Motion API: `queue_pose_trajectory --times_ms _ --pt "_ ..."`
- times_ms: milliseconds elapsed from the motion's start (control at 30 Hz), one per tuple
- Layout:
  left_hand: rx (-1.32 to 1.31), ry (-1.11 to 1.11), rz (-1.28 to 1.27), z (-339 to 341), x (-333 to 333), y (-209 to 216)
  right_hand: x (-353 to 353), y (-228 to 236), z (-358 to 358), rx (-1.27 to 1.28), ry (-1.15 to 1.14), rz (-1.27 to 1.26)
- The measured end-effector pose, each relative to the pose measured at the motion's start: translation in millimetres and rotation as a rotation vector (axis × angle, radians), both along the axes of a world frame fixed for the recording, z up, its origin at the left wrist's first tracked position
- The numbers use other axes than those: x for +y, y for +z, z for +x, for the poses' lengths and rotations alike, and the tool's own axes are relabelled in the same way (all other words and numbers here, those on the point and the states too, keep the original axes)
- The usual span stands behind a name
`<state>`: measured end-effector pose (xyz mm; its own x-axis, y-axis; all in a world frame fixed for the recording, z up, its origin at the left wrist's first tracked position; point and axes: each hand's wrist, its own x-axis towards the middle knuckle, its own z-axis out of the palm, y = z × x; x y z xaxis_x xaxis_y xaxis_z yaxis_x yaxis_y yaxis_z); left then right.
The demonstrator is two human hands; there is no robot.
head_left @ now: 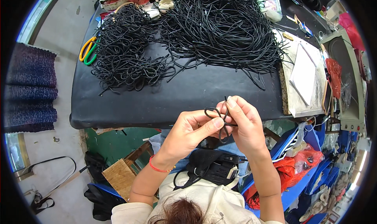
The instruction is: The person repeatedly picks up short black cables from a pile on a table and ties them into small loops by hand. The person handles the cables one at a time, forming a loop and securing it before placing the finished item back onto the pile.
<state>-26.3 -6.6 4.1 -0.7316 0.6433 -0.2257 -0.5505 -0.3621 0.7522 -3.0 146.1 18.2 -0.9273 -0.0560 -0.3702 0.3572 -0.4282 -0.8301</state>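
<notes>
Between my two hands, just off the table's near edge, is a thin black cord [224, 137] bent into several loops. My left hand [193, 130] pinches the loops between thumb and fingers. With thumb and forefinger, my right hand [244, 120] grips the cord near one upright end. Farther back on the black-covered table [129, 106] lie two heaps of similar cord. The left heap [125, 47] looks curled and tangled; the larger right heap [224, 31] has longer, straighter strands.
Scissors [88, 51] with yellow and green handles lie at the table's left edge. On the right, a pale board [310, 86] carries a white sheet [304, 74]. A red plastic bag [302, 165] sits beside my right arm, and a wooden stool [119, 177] stands at lower left.
</notes>
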Motion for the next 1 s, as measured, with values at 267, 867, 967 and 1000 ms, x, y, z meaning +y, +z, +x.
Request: queue_pose_trajectory --times_ms 267,867,967,1000 --pt "-0.115 0.321 0.058 6 11 -14 2 -1 2 0.069 -0.171 0.095" --pt "-0.071 0.244 -0.066 3 6 -7 7 -14 7 0.055 -0.128 0.256" --pt "0.087 0.267 -0.180 4 10 -11 7 -17 6 0.042 -0.105 0.259" --pt "0.102 0.272 -0.180 2 8 -13 7 -17 5 0.041 -0.094 0.262"
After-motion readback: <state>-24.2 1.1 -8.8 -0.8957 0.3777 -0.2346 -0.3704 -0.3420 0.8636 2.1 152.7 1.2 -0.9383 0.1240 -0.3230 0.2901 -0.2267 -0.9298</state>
